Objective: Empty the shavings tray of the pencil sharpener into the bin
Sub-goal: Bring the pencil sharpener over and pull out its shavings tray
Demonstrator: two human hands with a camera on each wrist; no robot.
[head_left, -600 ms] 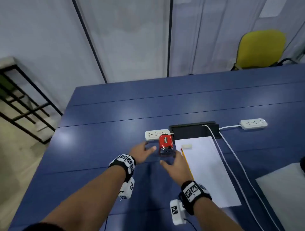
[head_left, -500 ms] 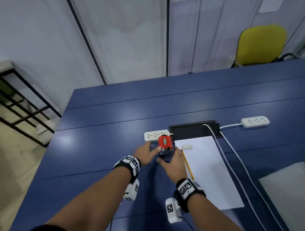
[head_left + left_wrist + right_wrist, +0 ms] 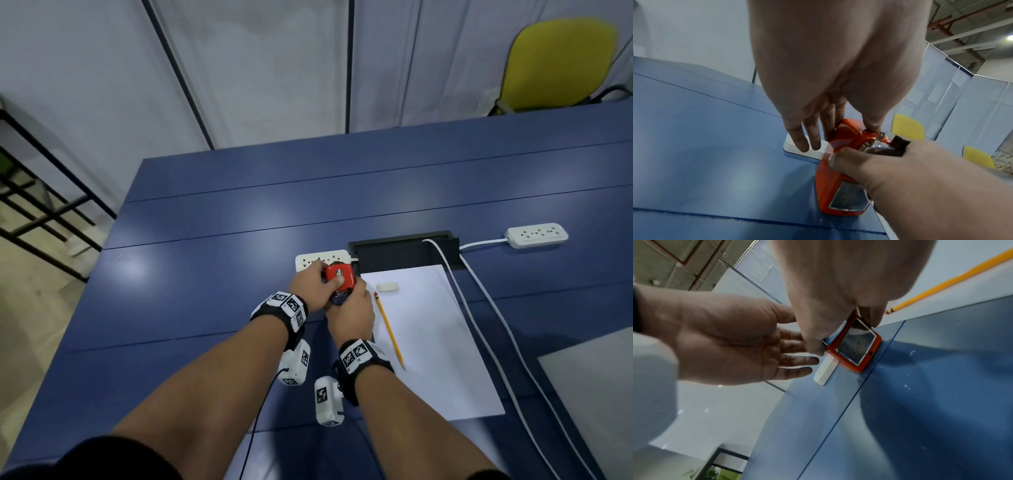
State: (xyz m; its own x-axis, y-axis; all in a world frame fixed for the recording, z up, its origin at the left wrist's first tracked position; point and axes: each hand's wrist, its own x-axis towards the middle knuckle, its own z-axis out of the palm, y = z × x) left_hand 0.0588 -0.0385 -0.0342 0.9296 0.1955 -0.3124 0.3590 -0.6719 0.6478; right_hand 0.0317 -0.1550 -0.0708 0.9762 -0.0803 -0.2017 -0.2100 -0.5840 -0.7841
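Observation:
A red pencil sharpener (image 3: 340,275) stands on the blue table (image 3: 205,274), just left of a white sheet of paper. Its clear shavings tray (image 3: 857,344) faces me, dark with shavings behind the window (image 3: 851,199). My left hand (image 3: 325,274) holds the sharpener's top, thumb on the red casing and two fingers behind it; the other fingers (image 3: 803,139) hang straight. My right hand (image 3: 349,294) pinches the sharpener's near lower end, thumb (image 3: 838,155) on its left side. No bin is in view.
A white power strip (image 3: 322,258) lies right behind the sharpener. The paper (image 3: 428,335) carries a yellow pencil (image 3: 388,329) and a white eraser (image 3: 387,287). A black cable box (image 3: 404,250), white cables (image 3: 479,301) and a second strip (image 3: 536,236) are further right. The table's left edge is close.
Both hands have moved forward from either side and closed on the sharpener. The sharpener stays in its place on the table.

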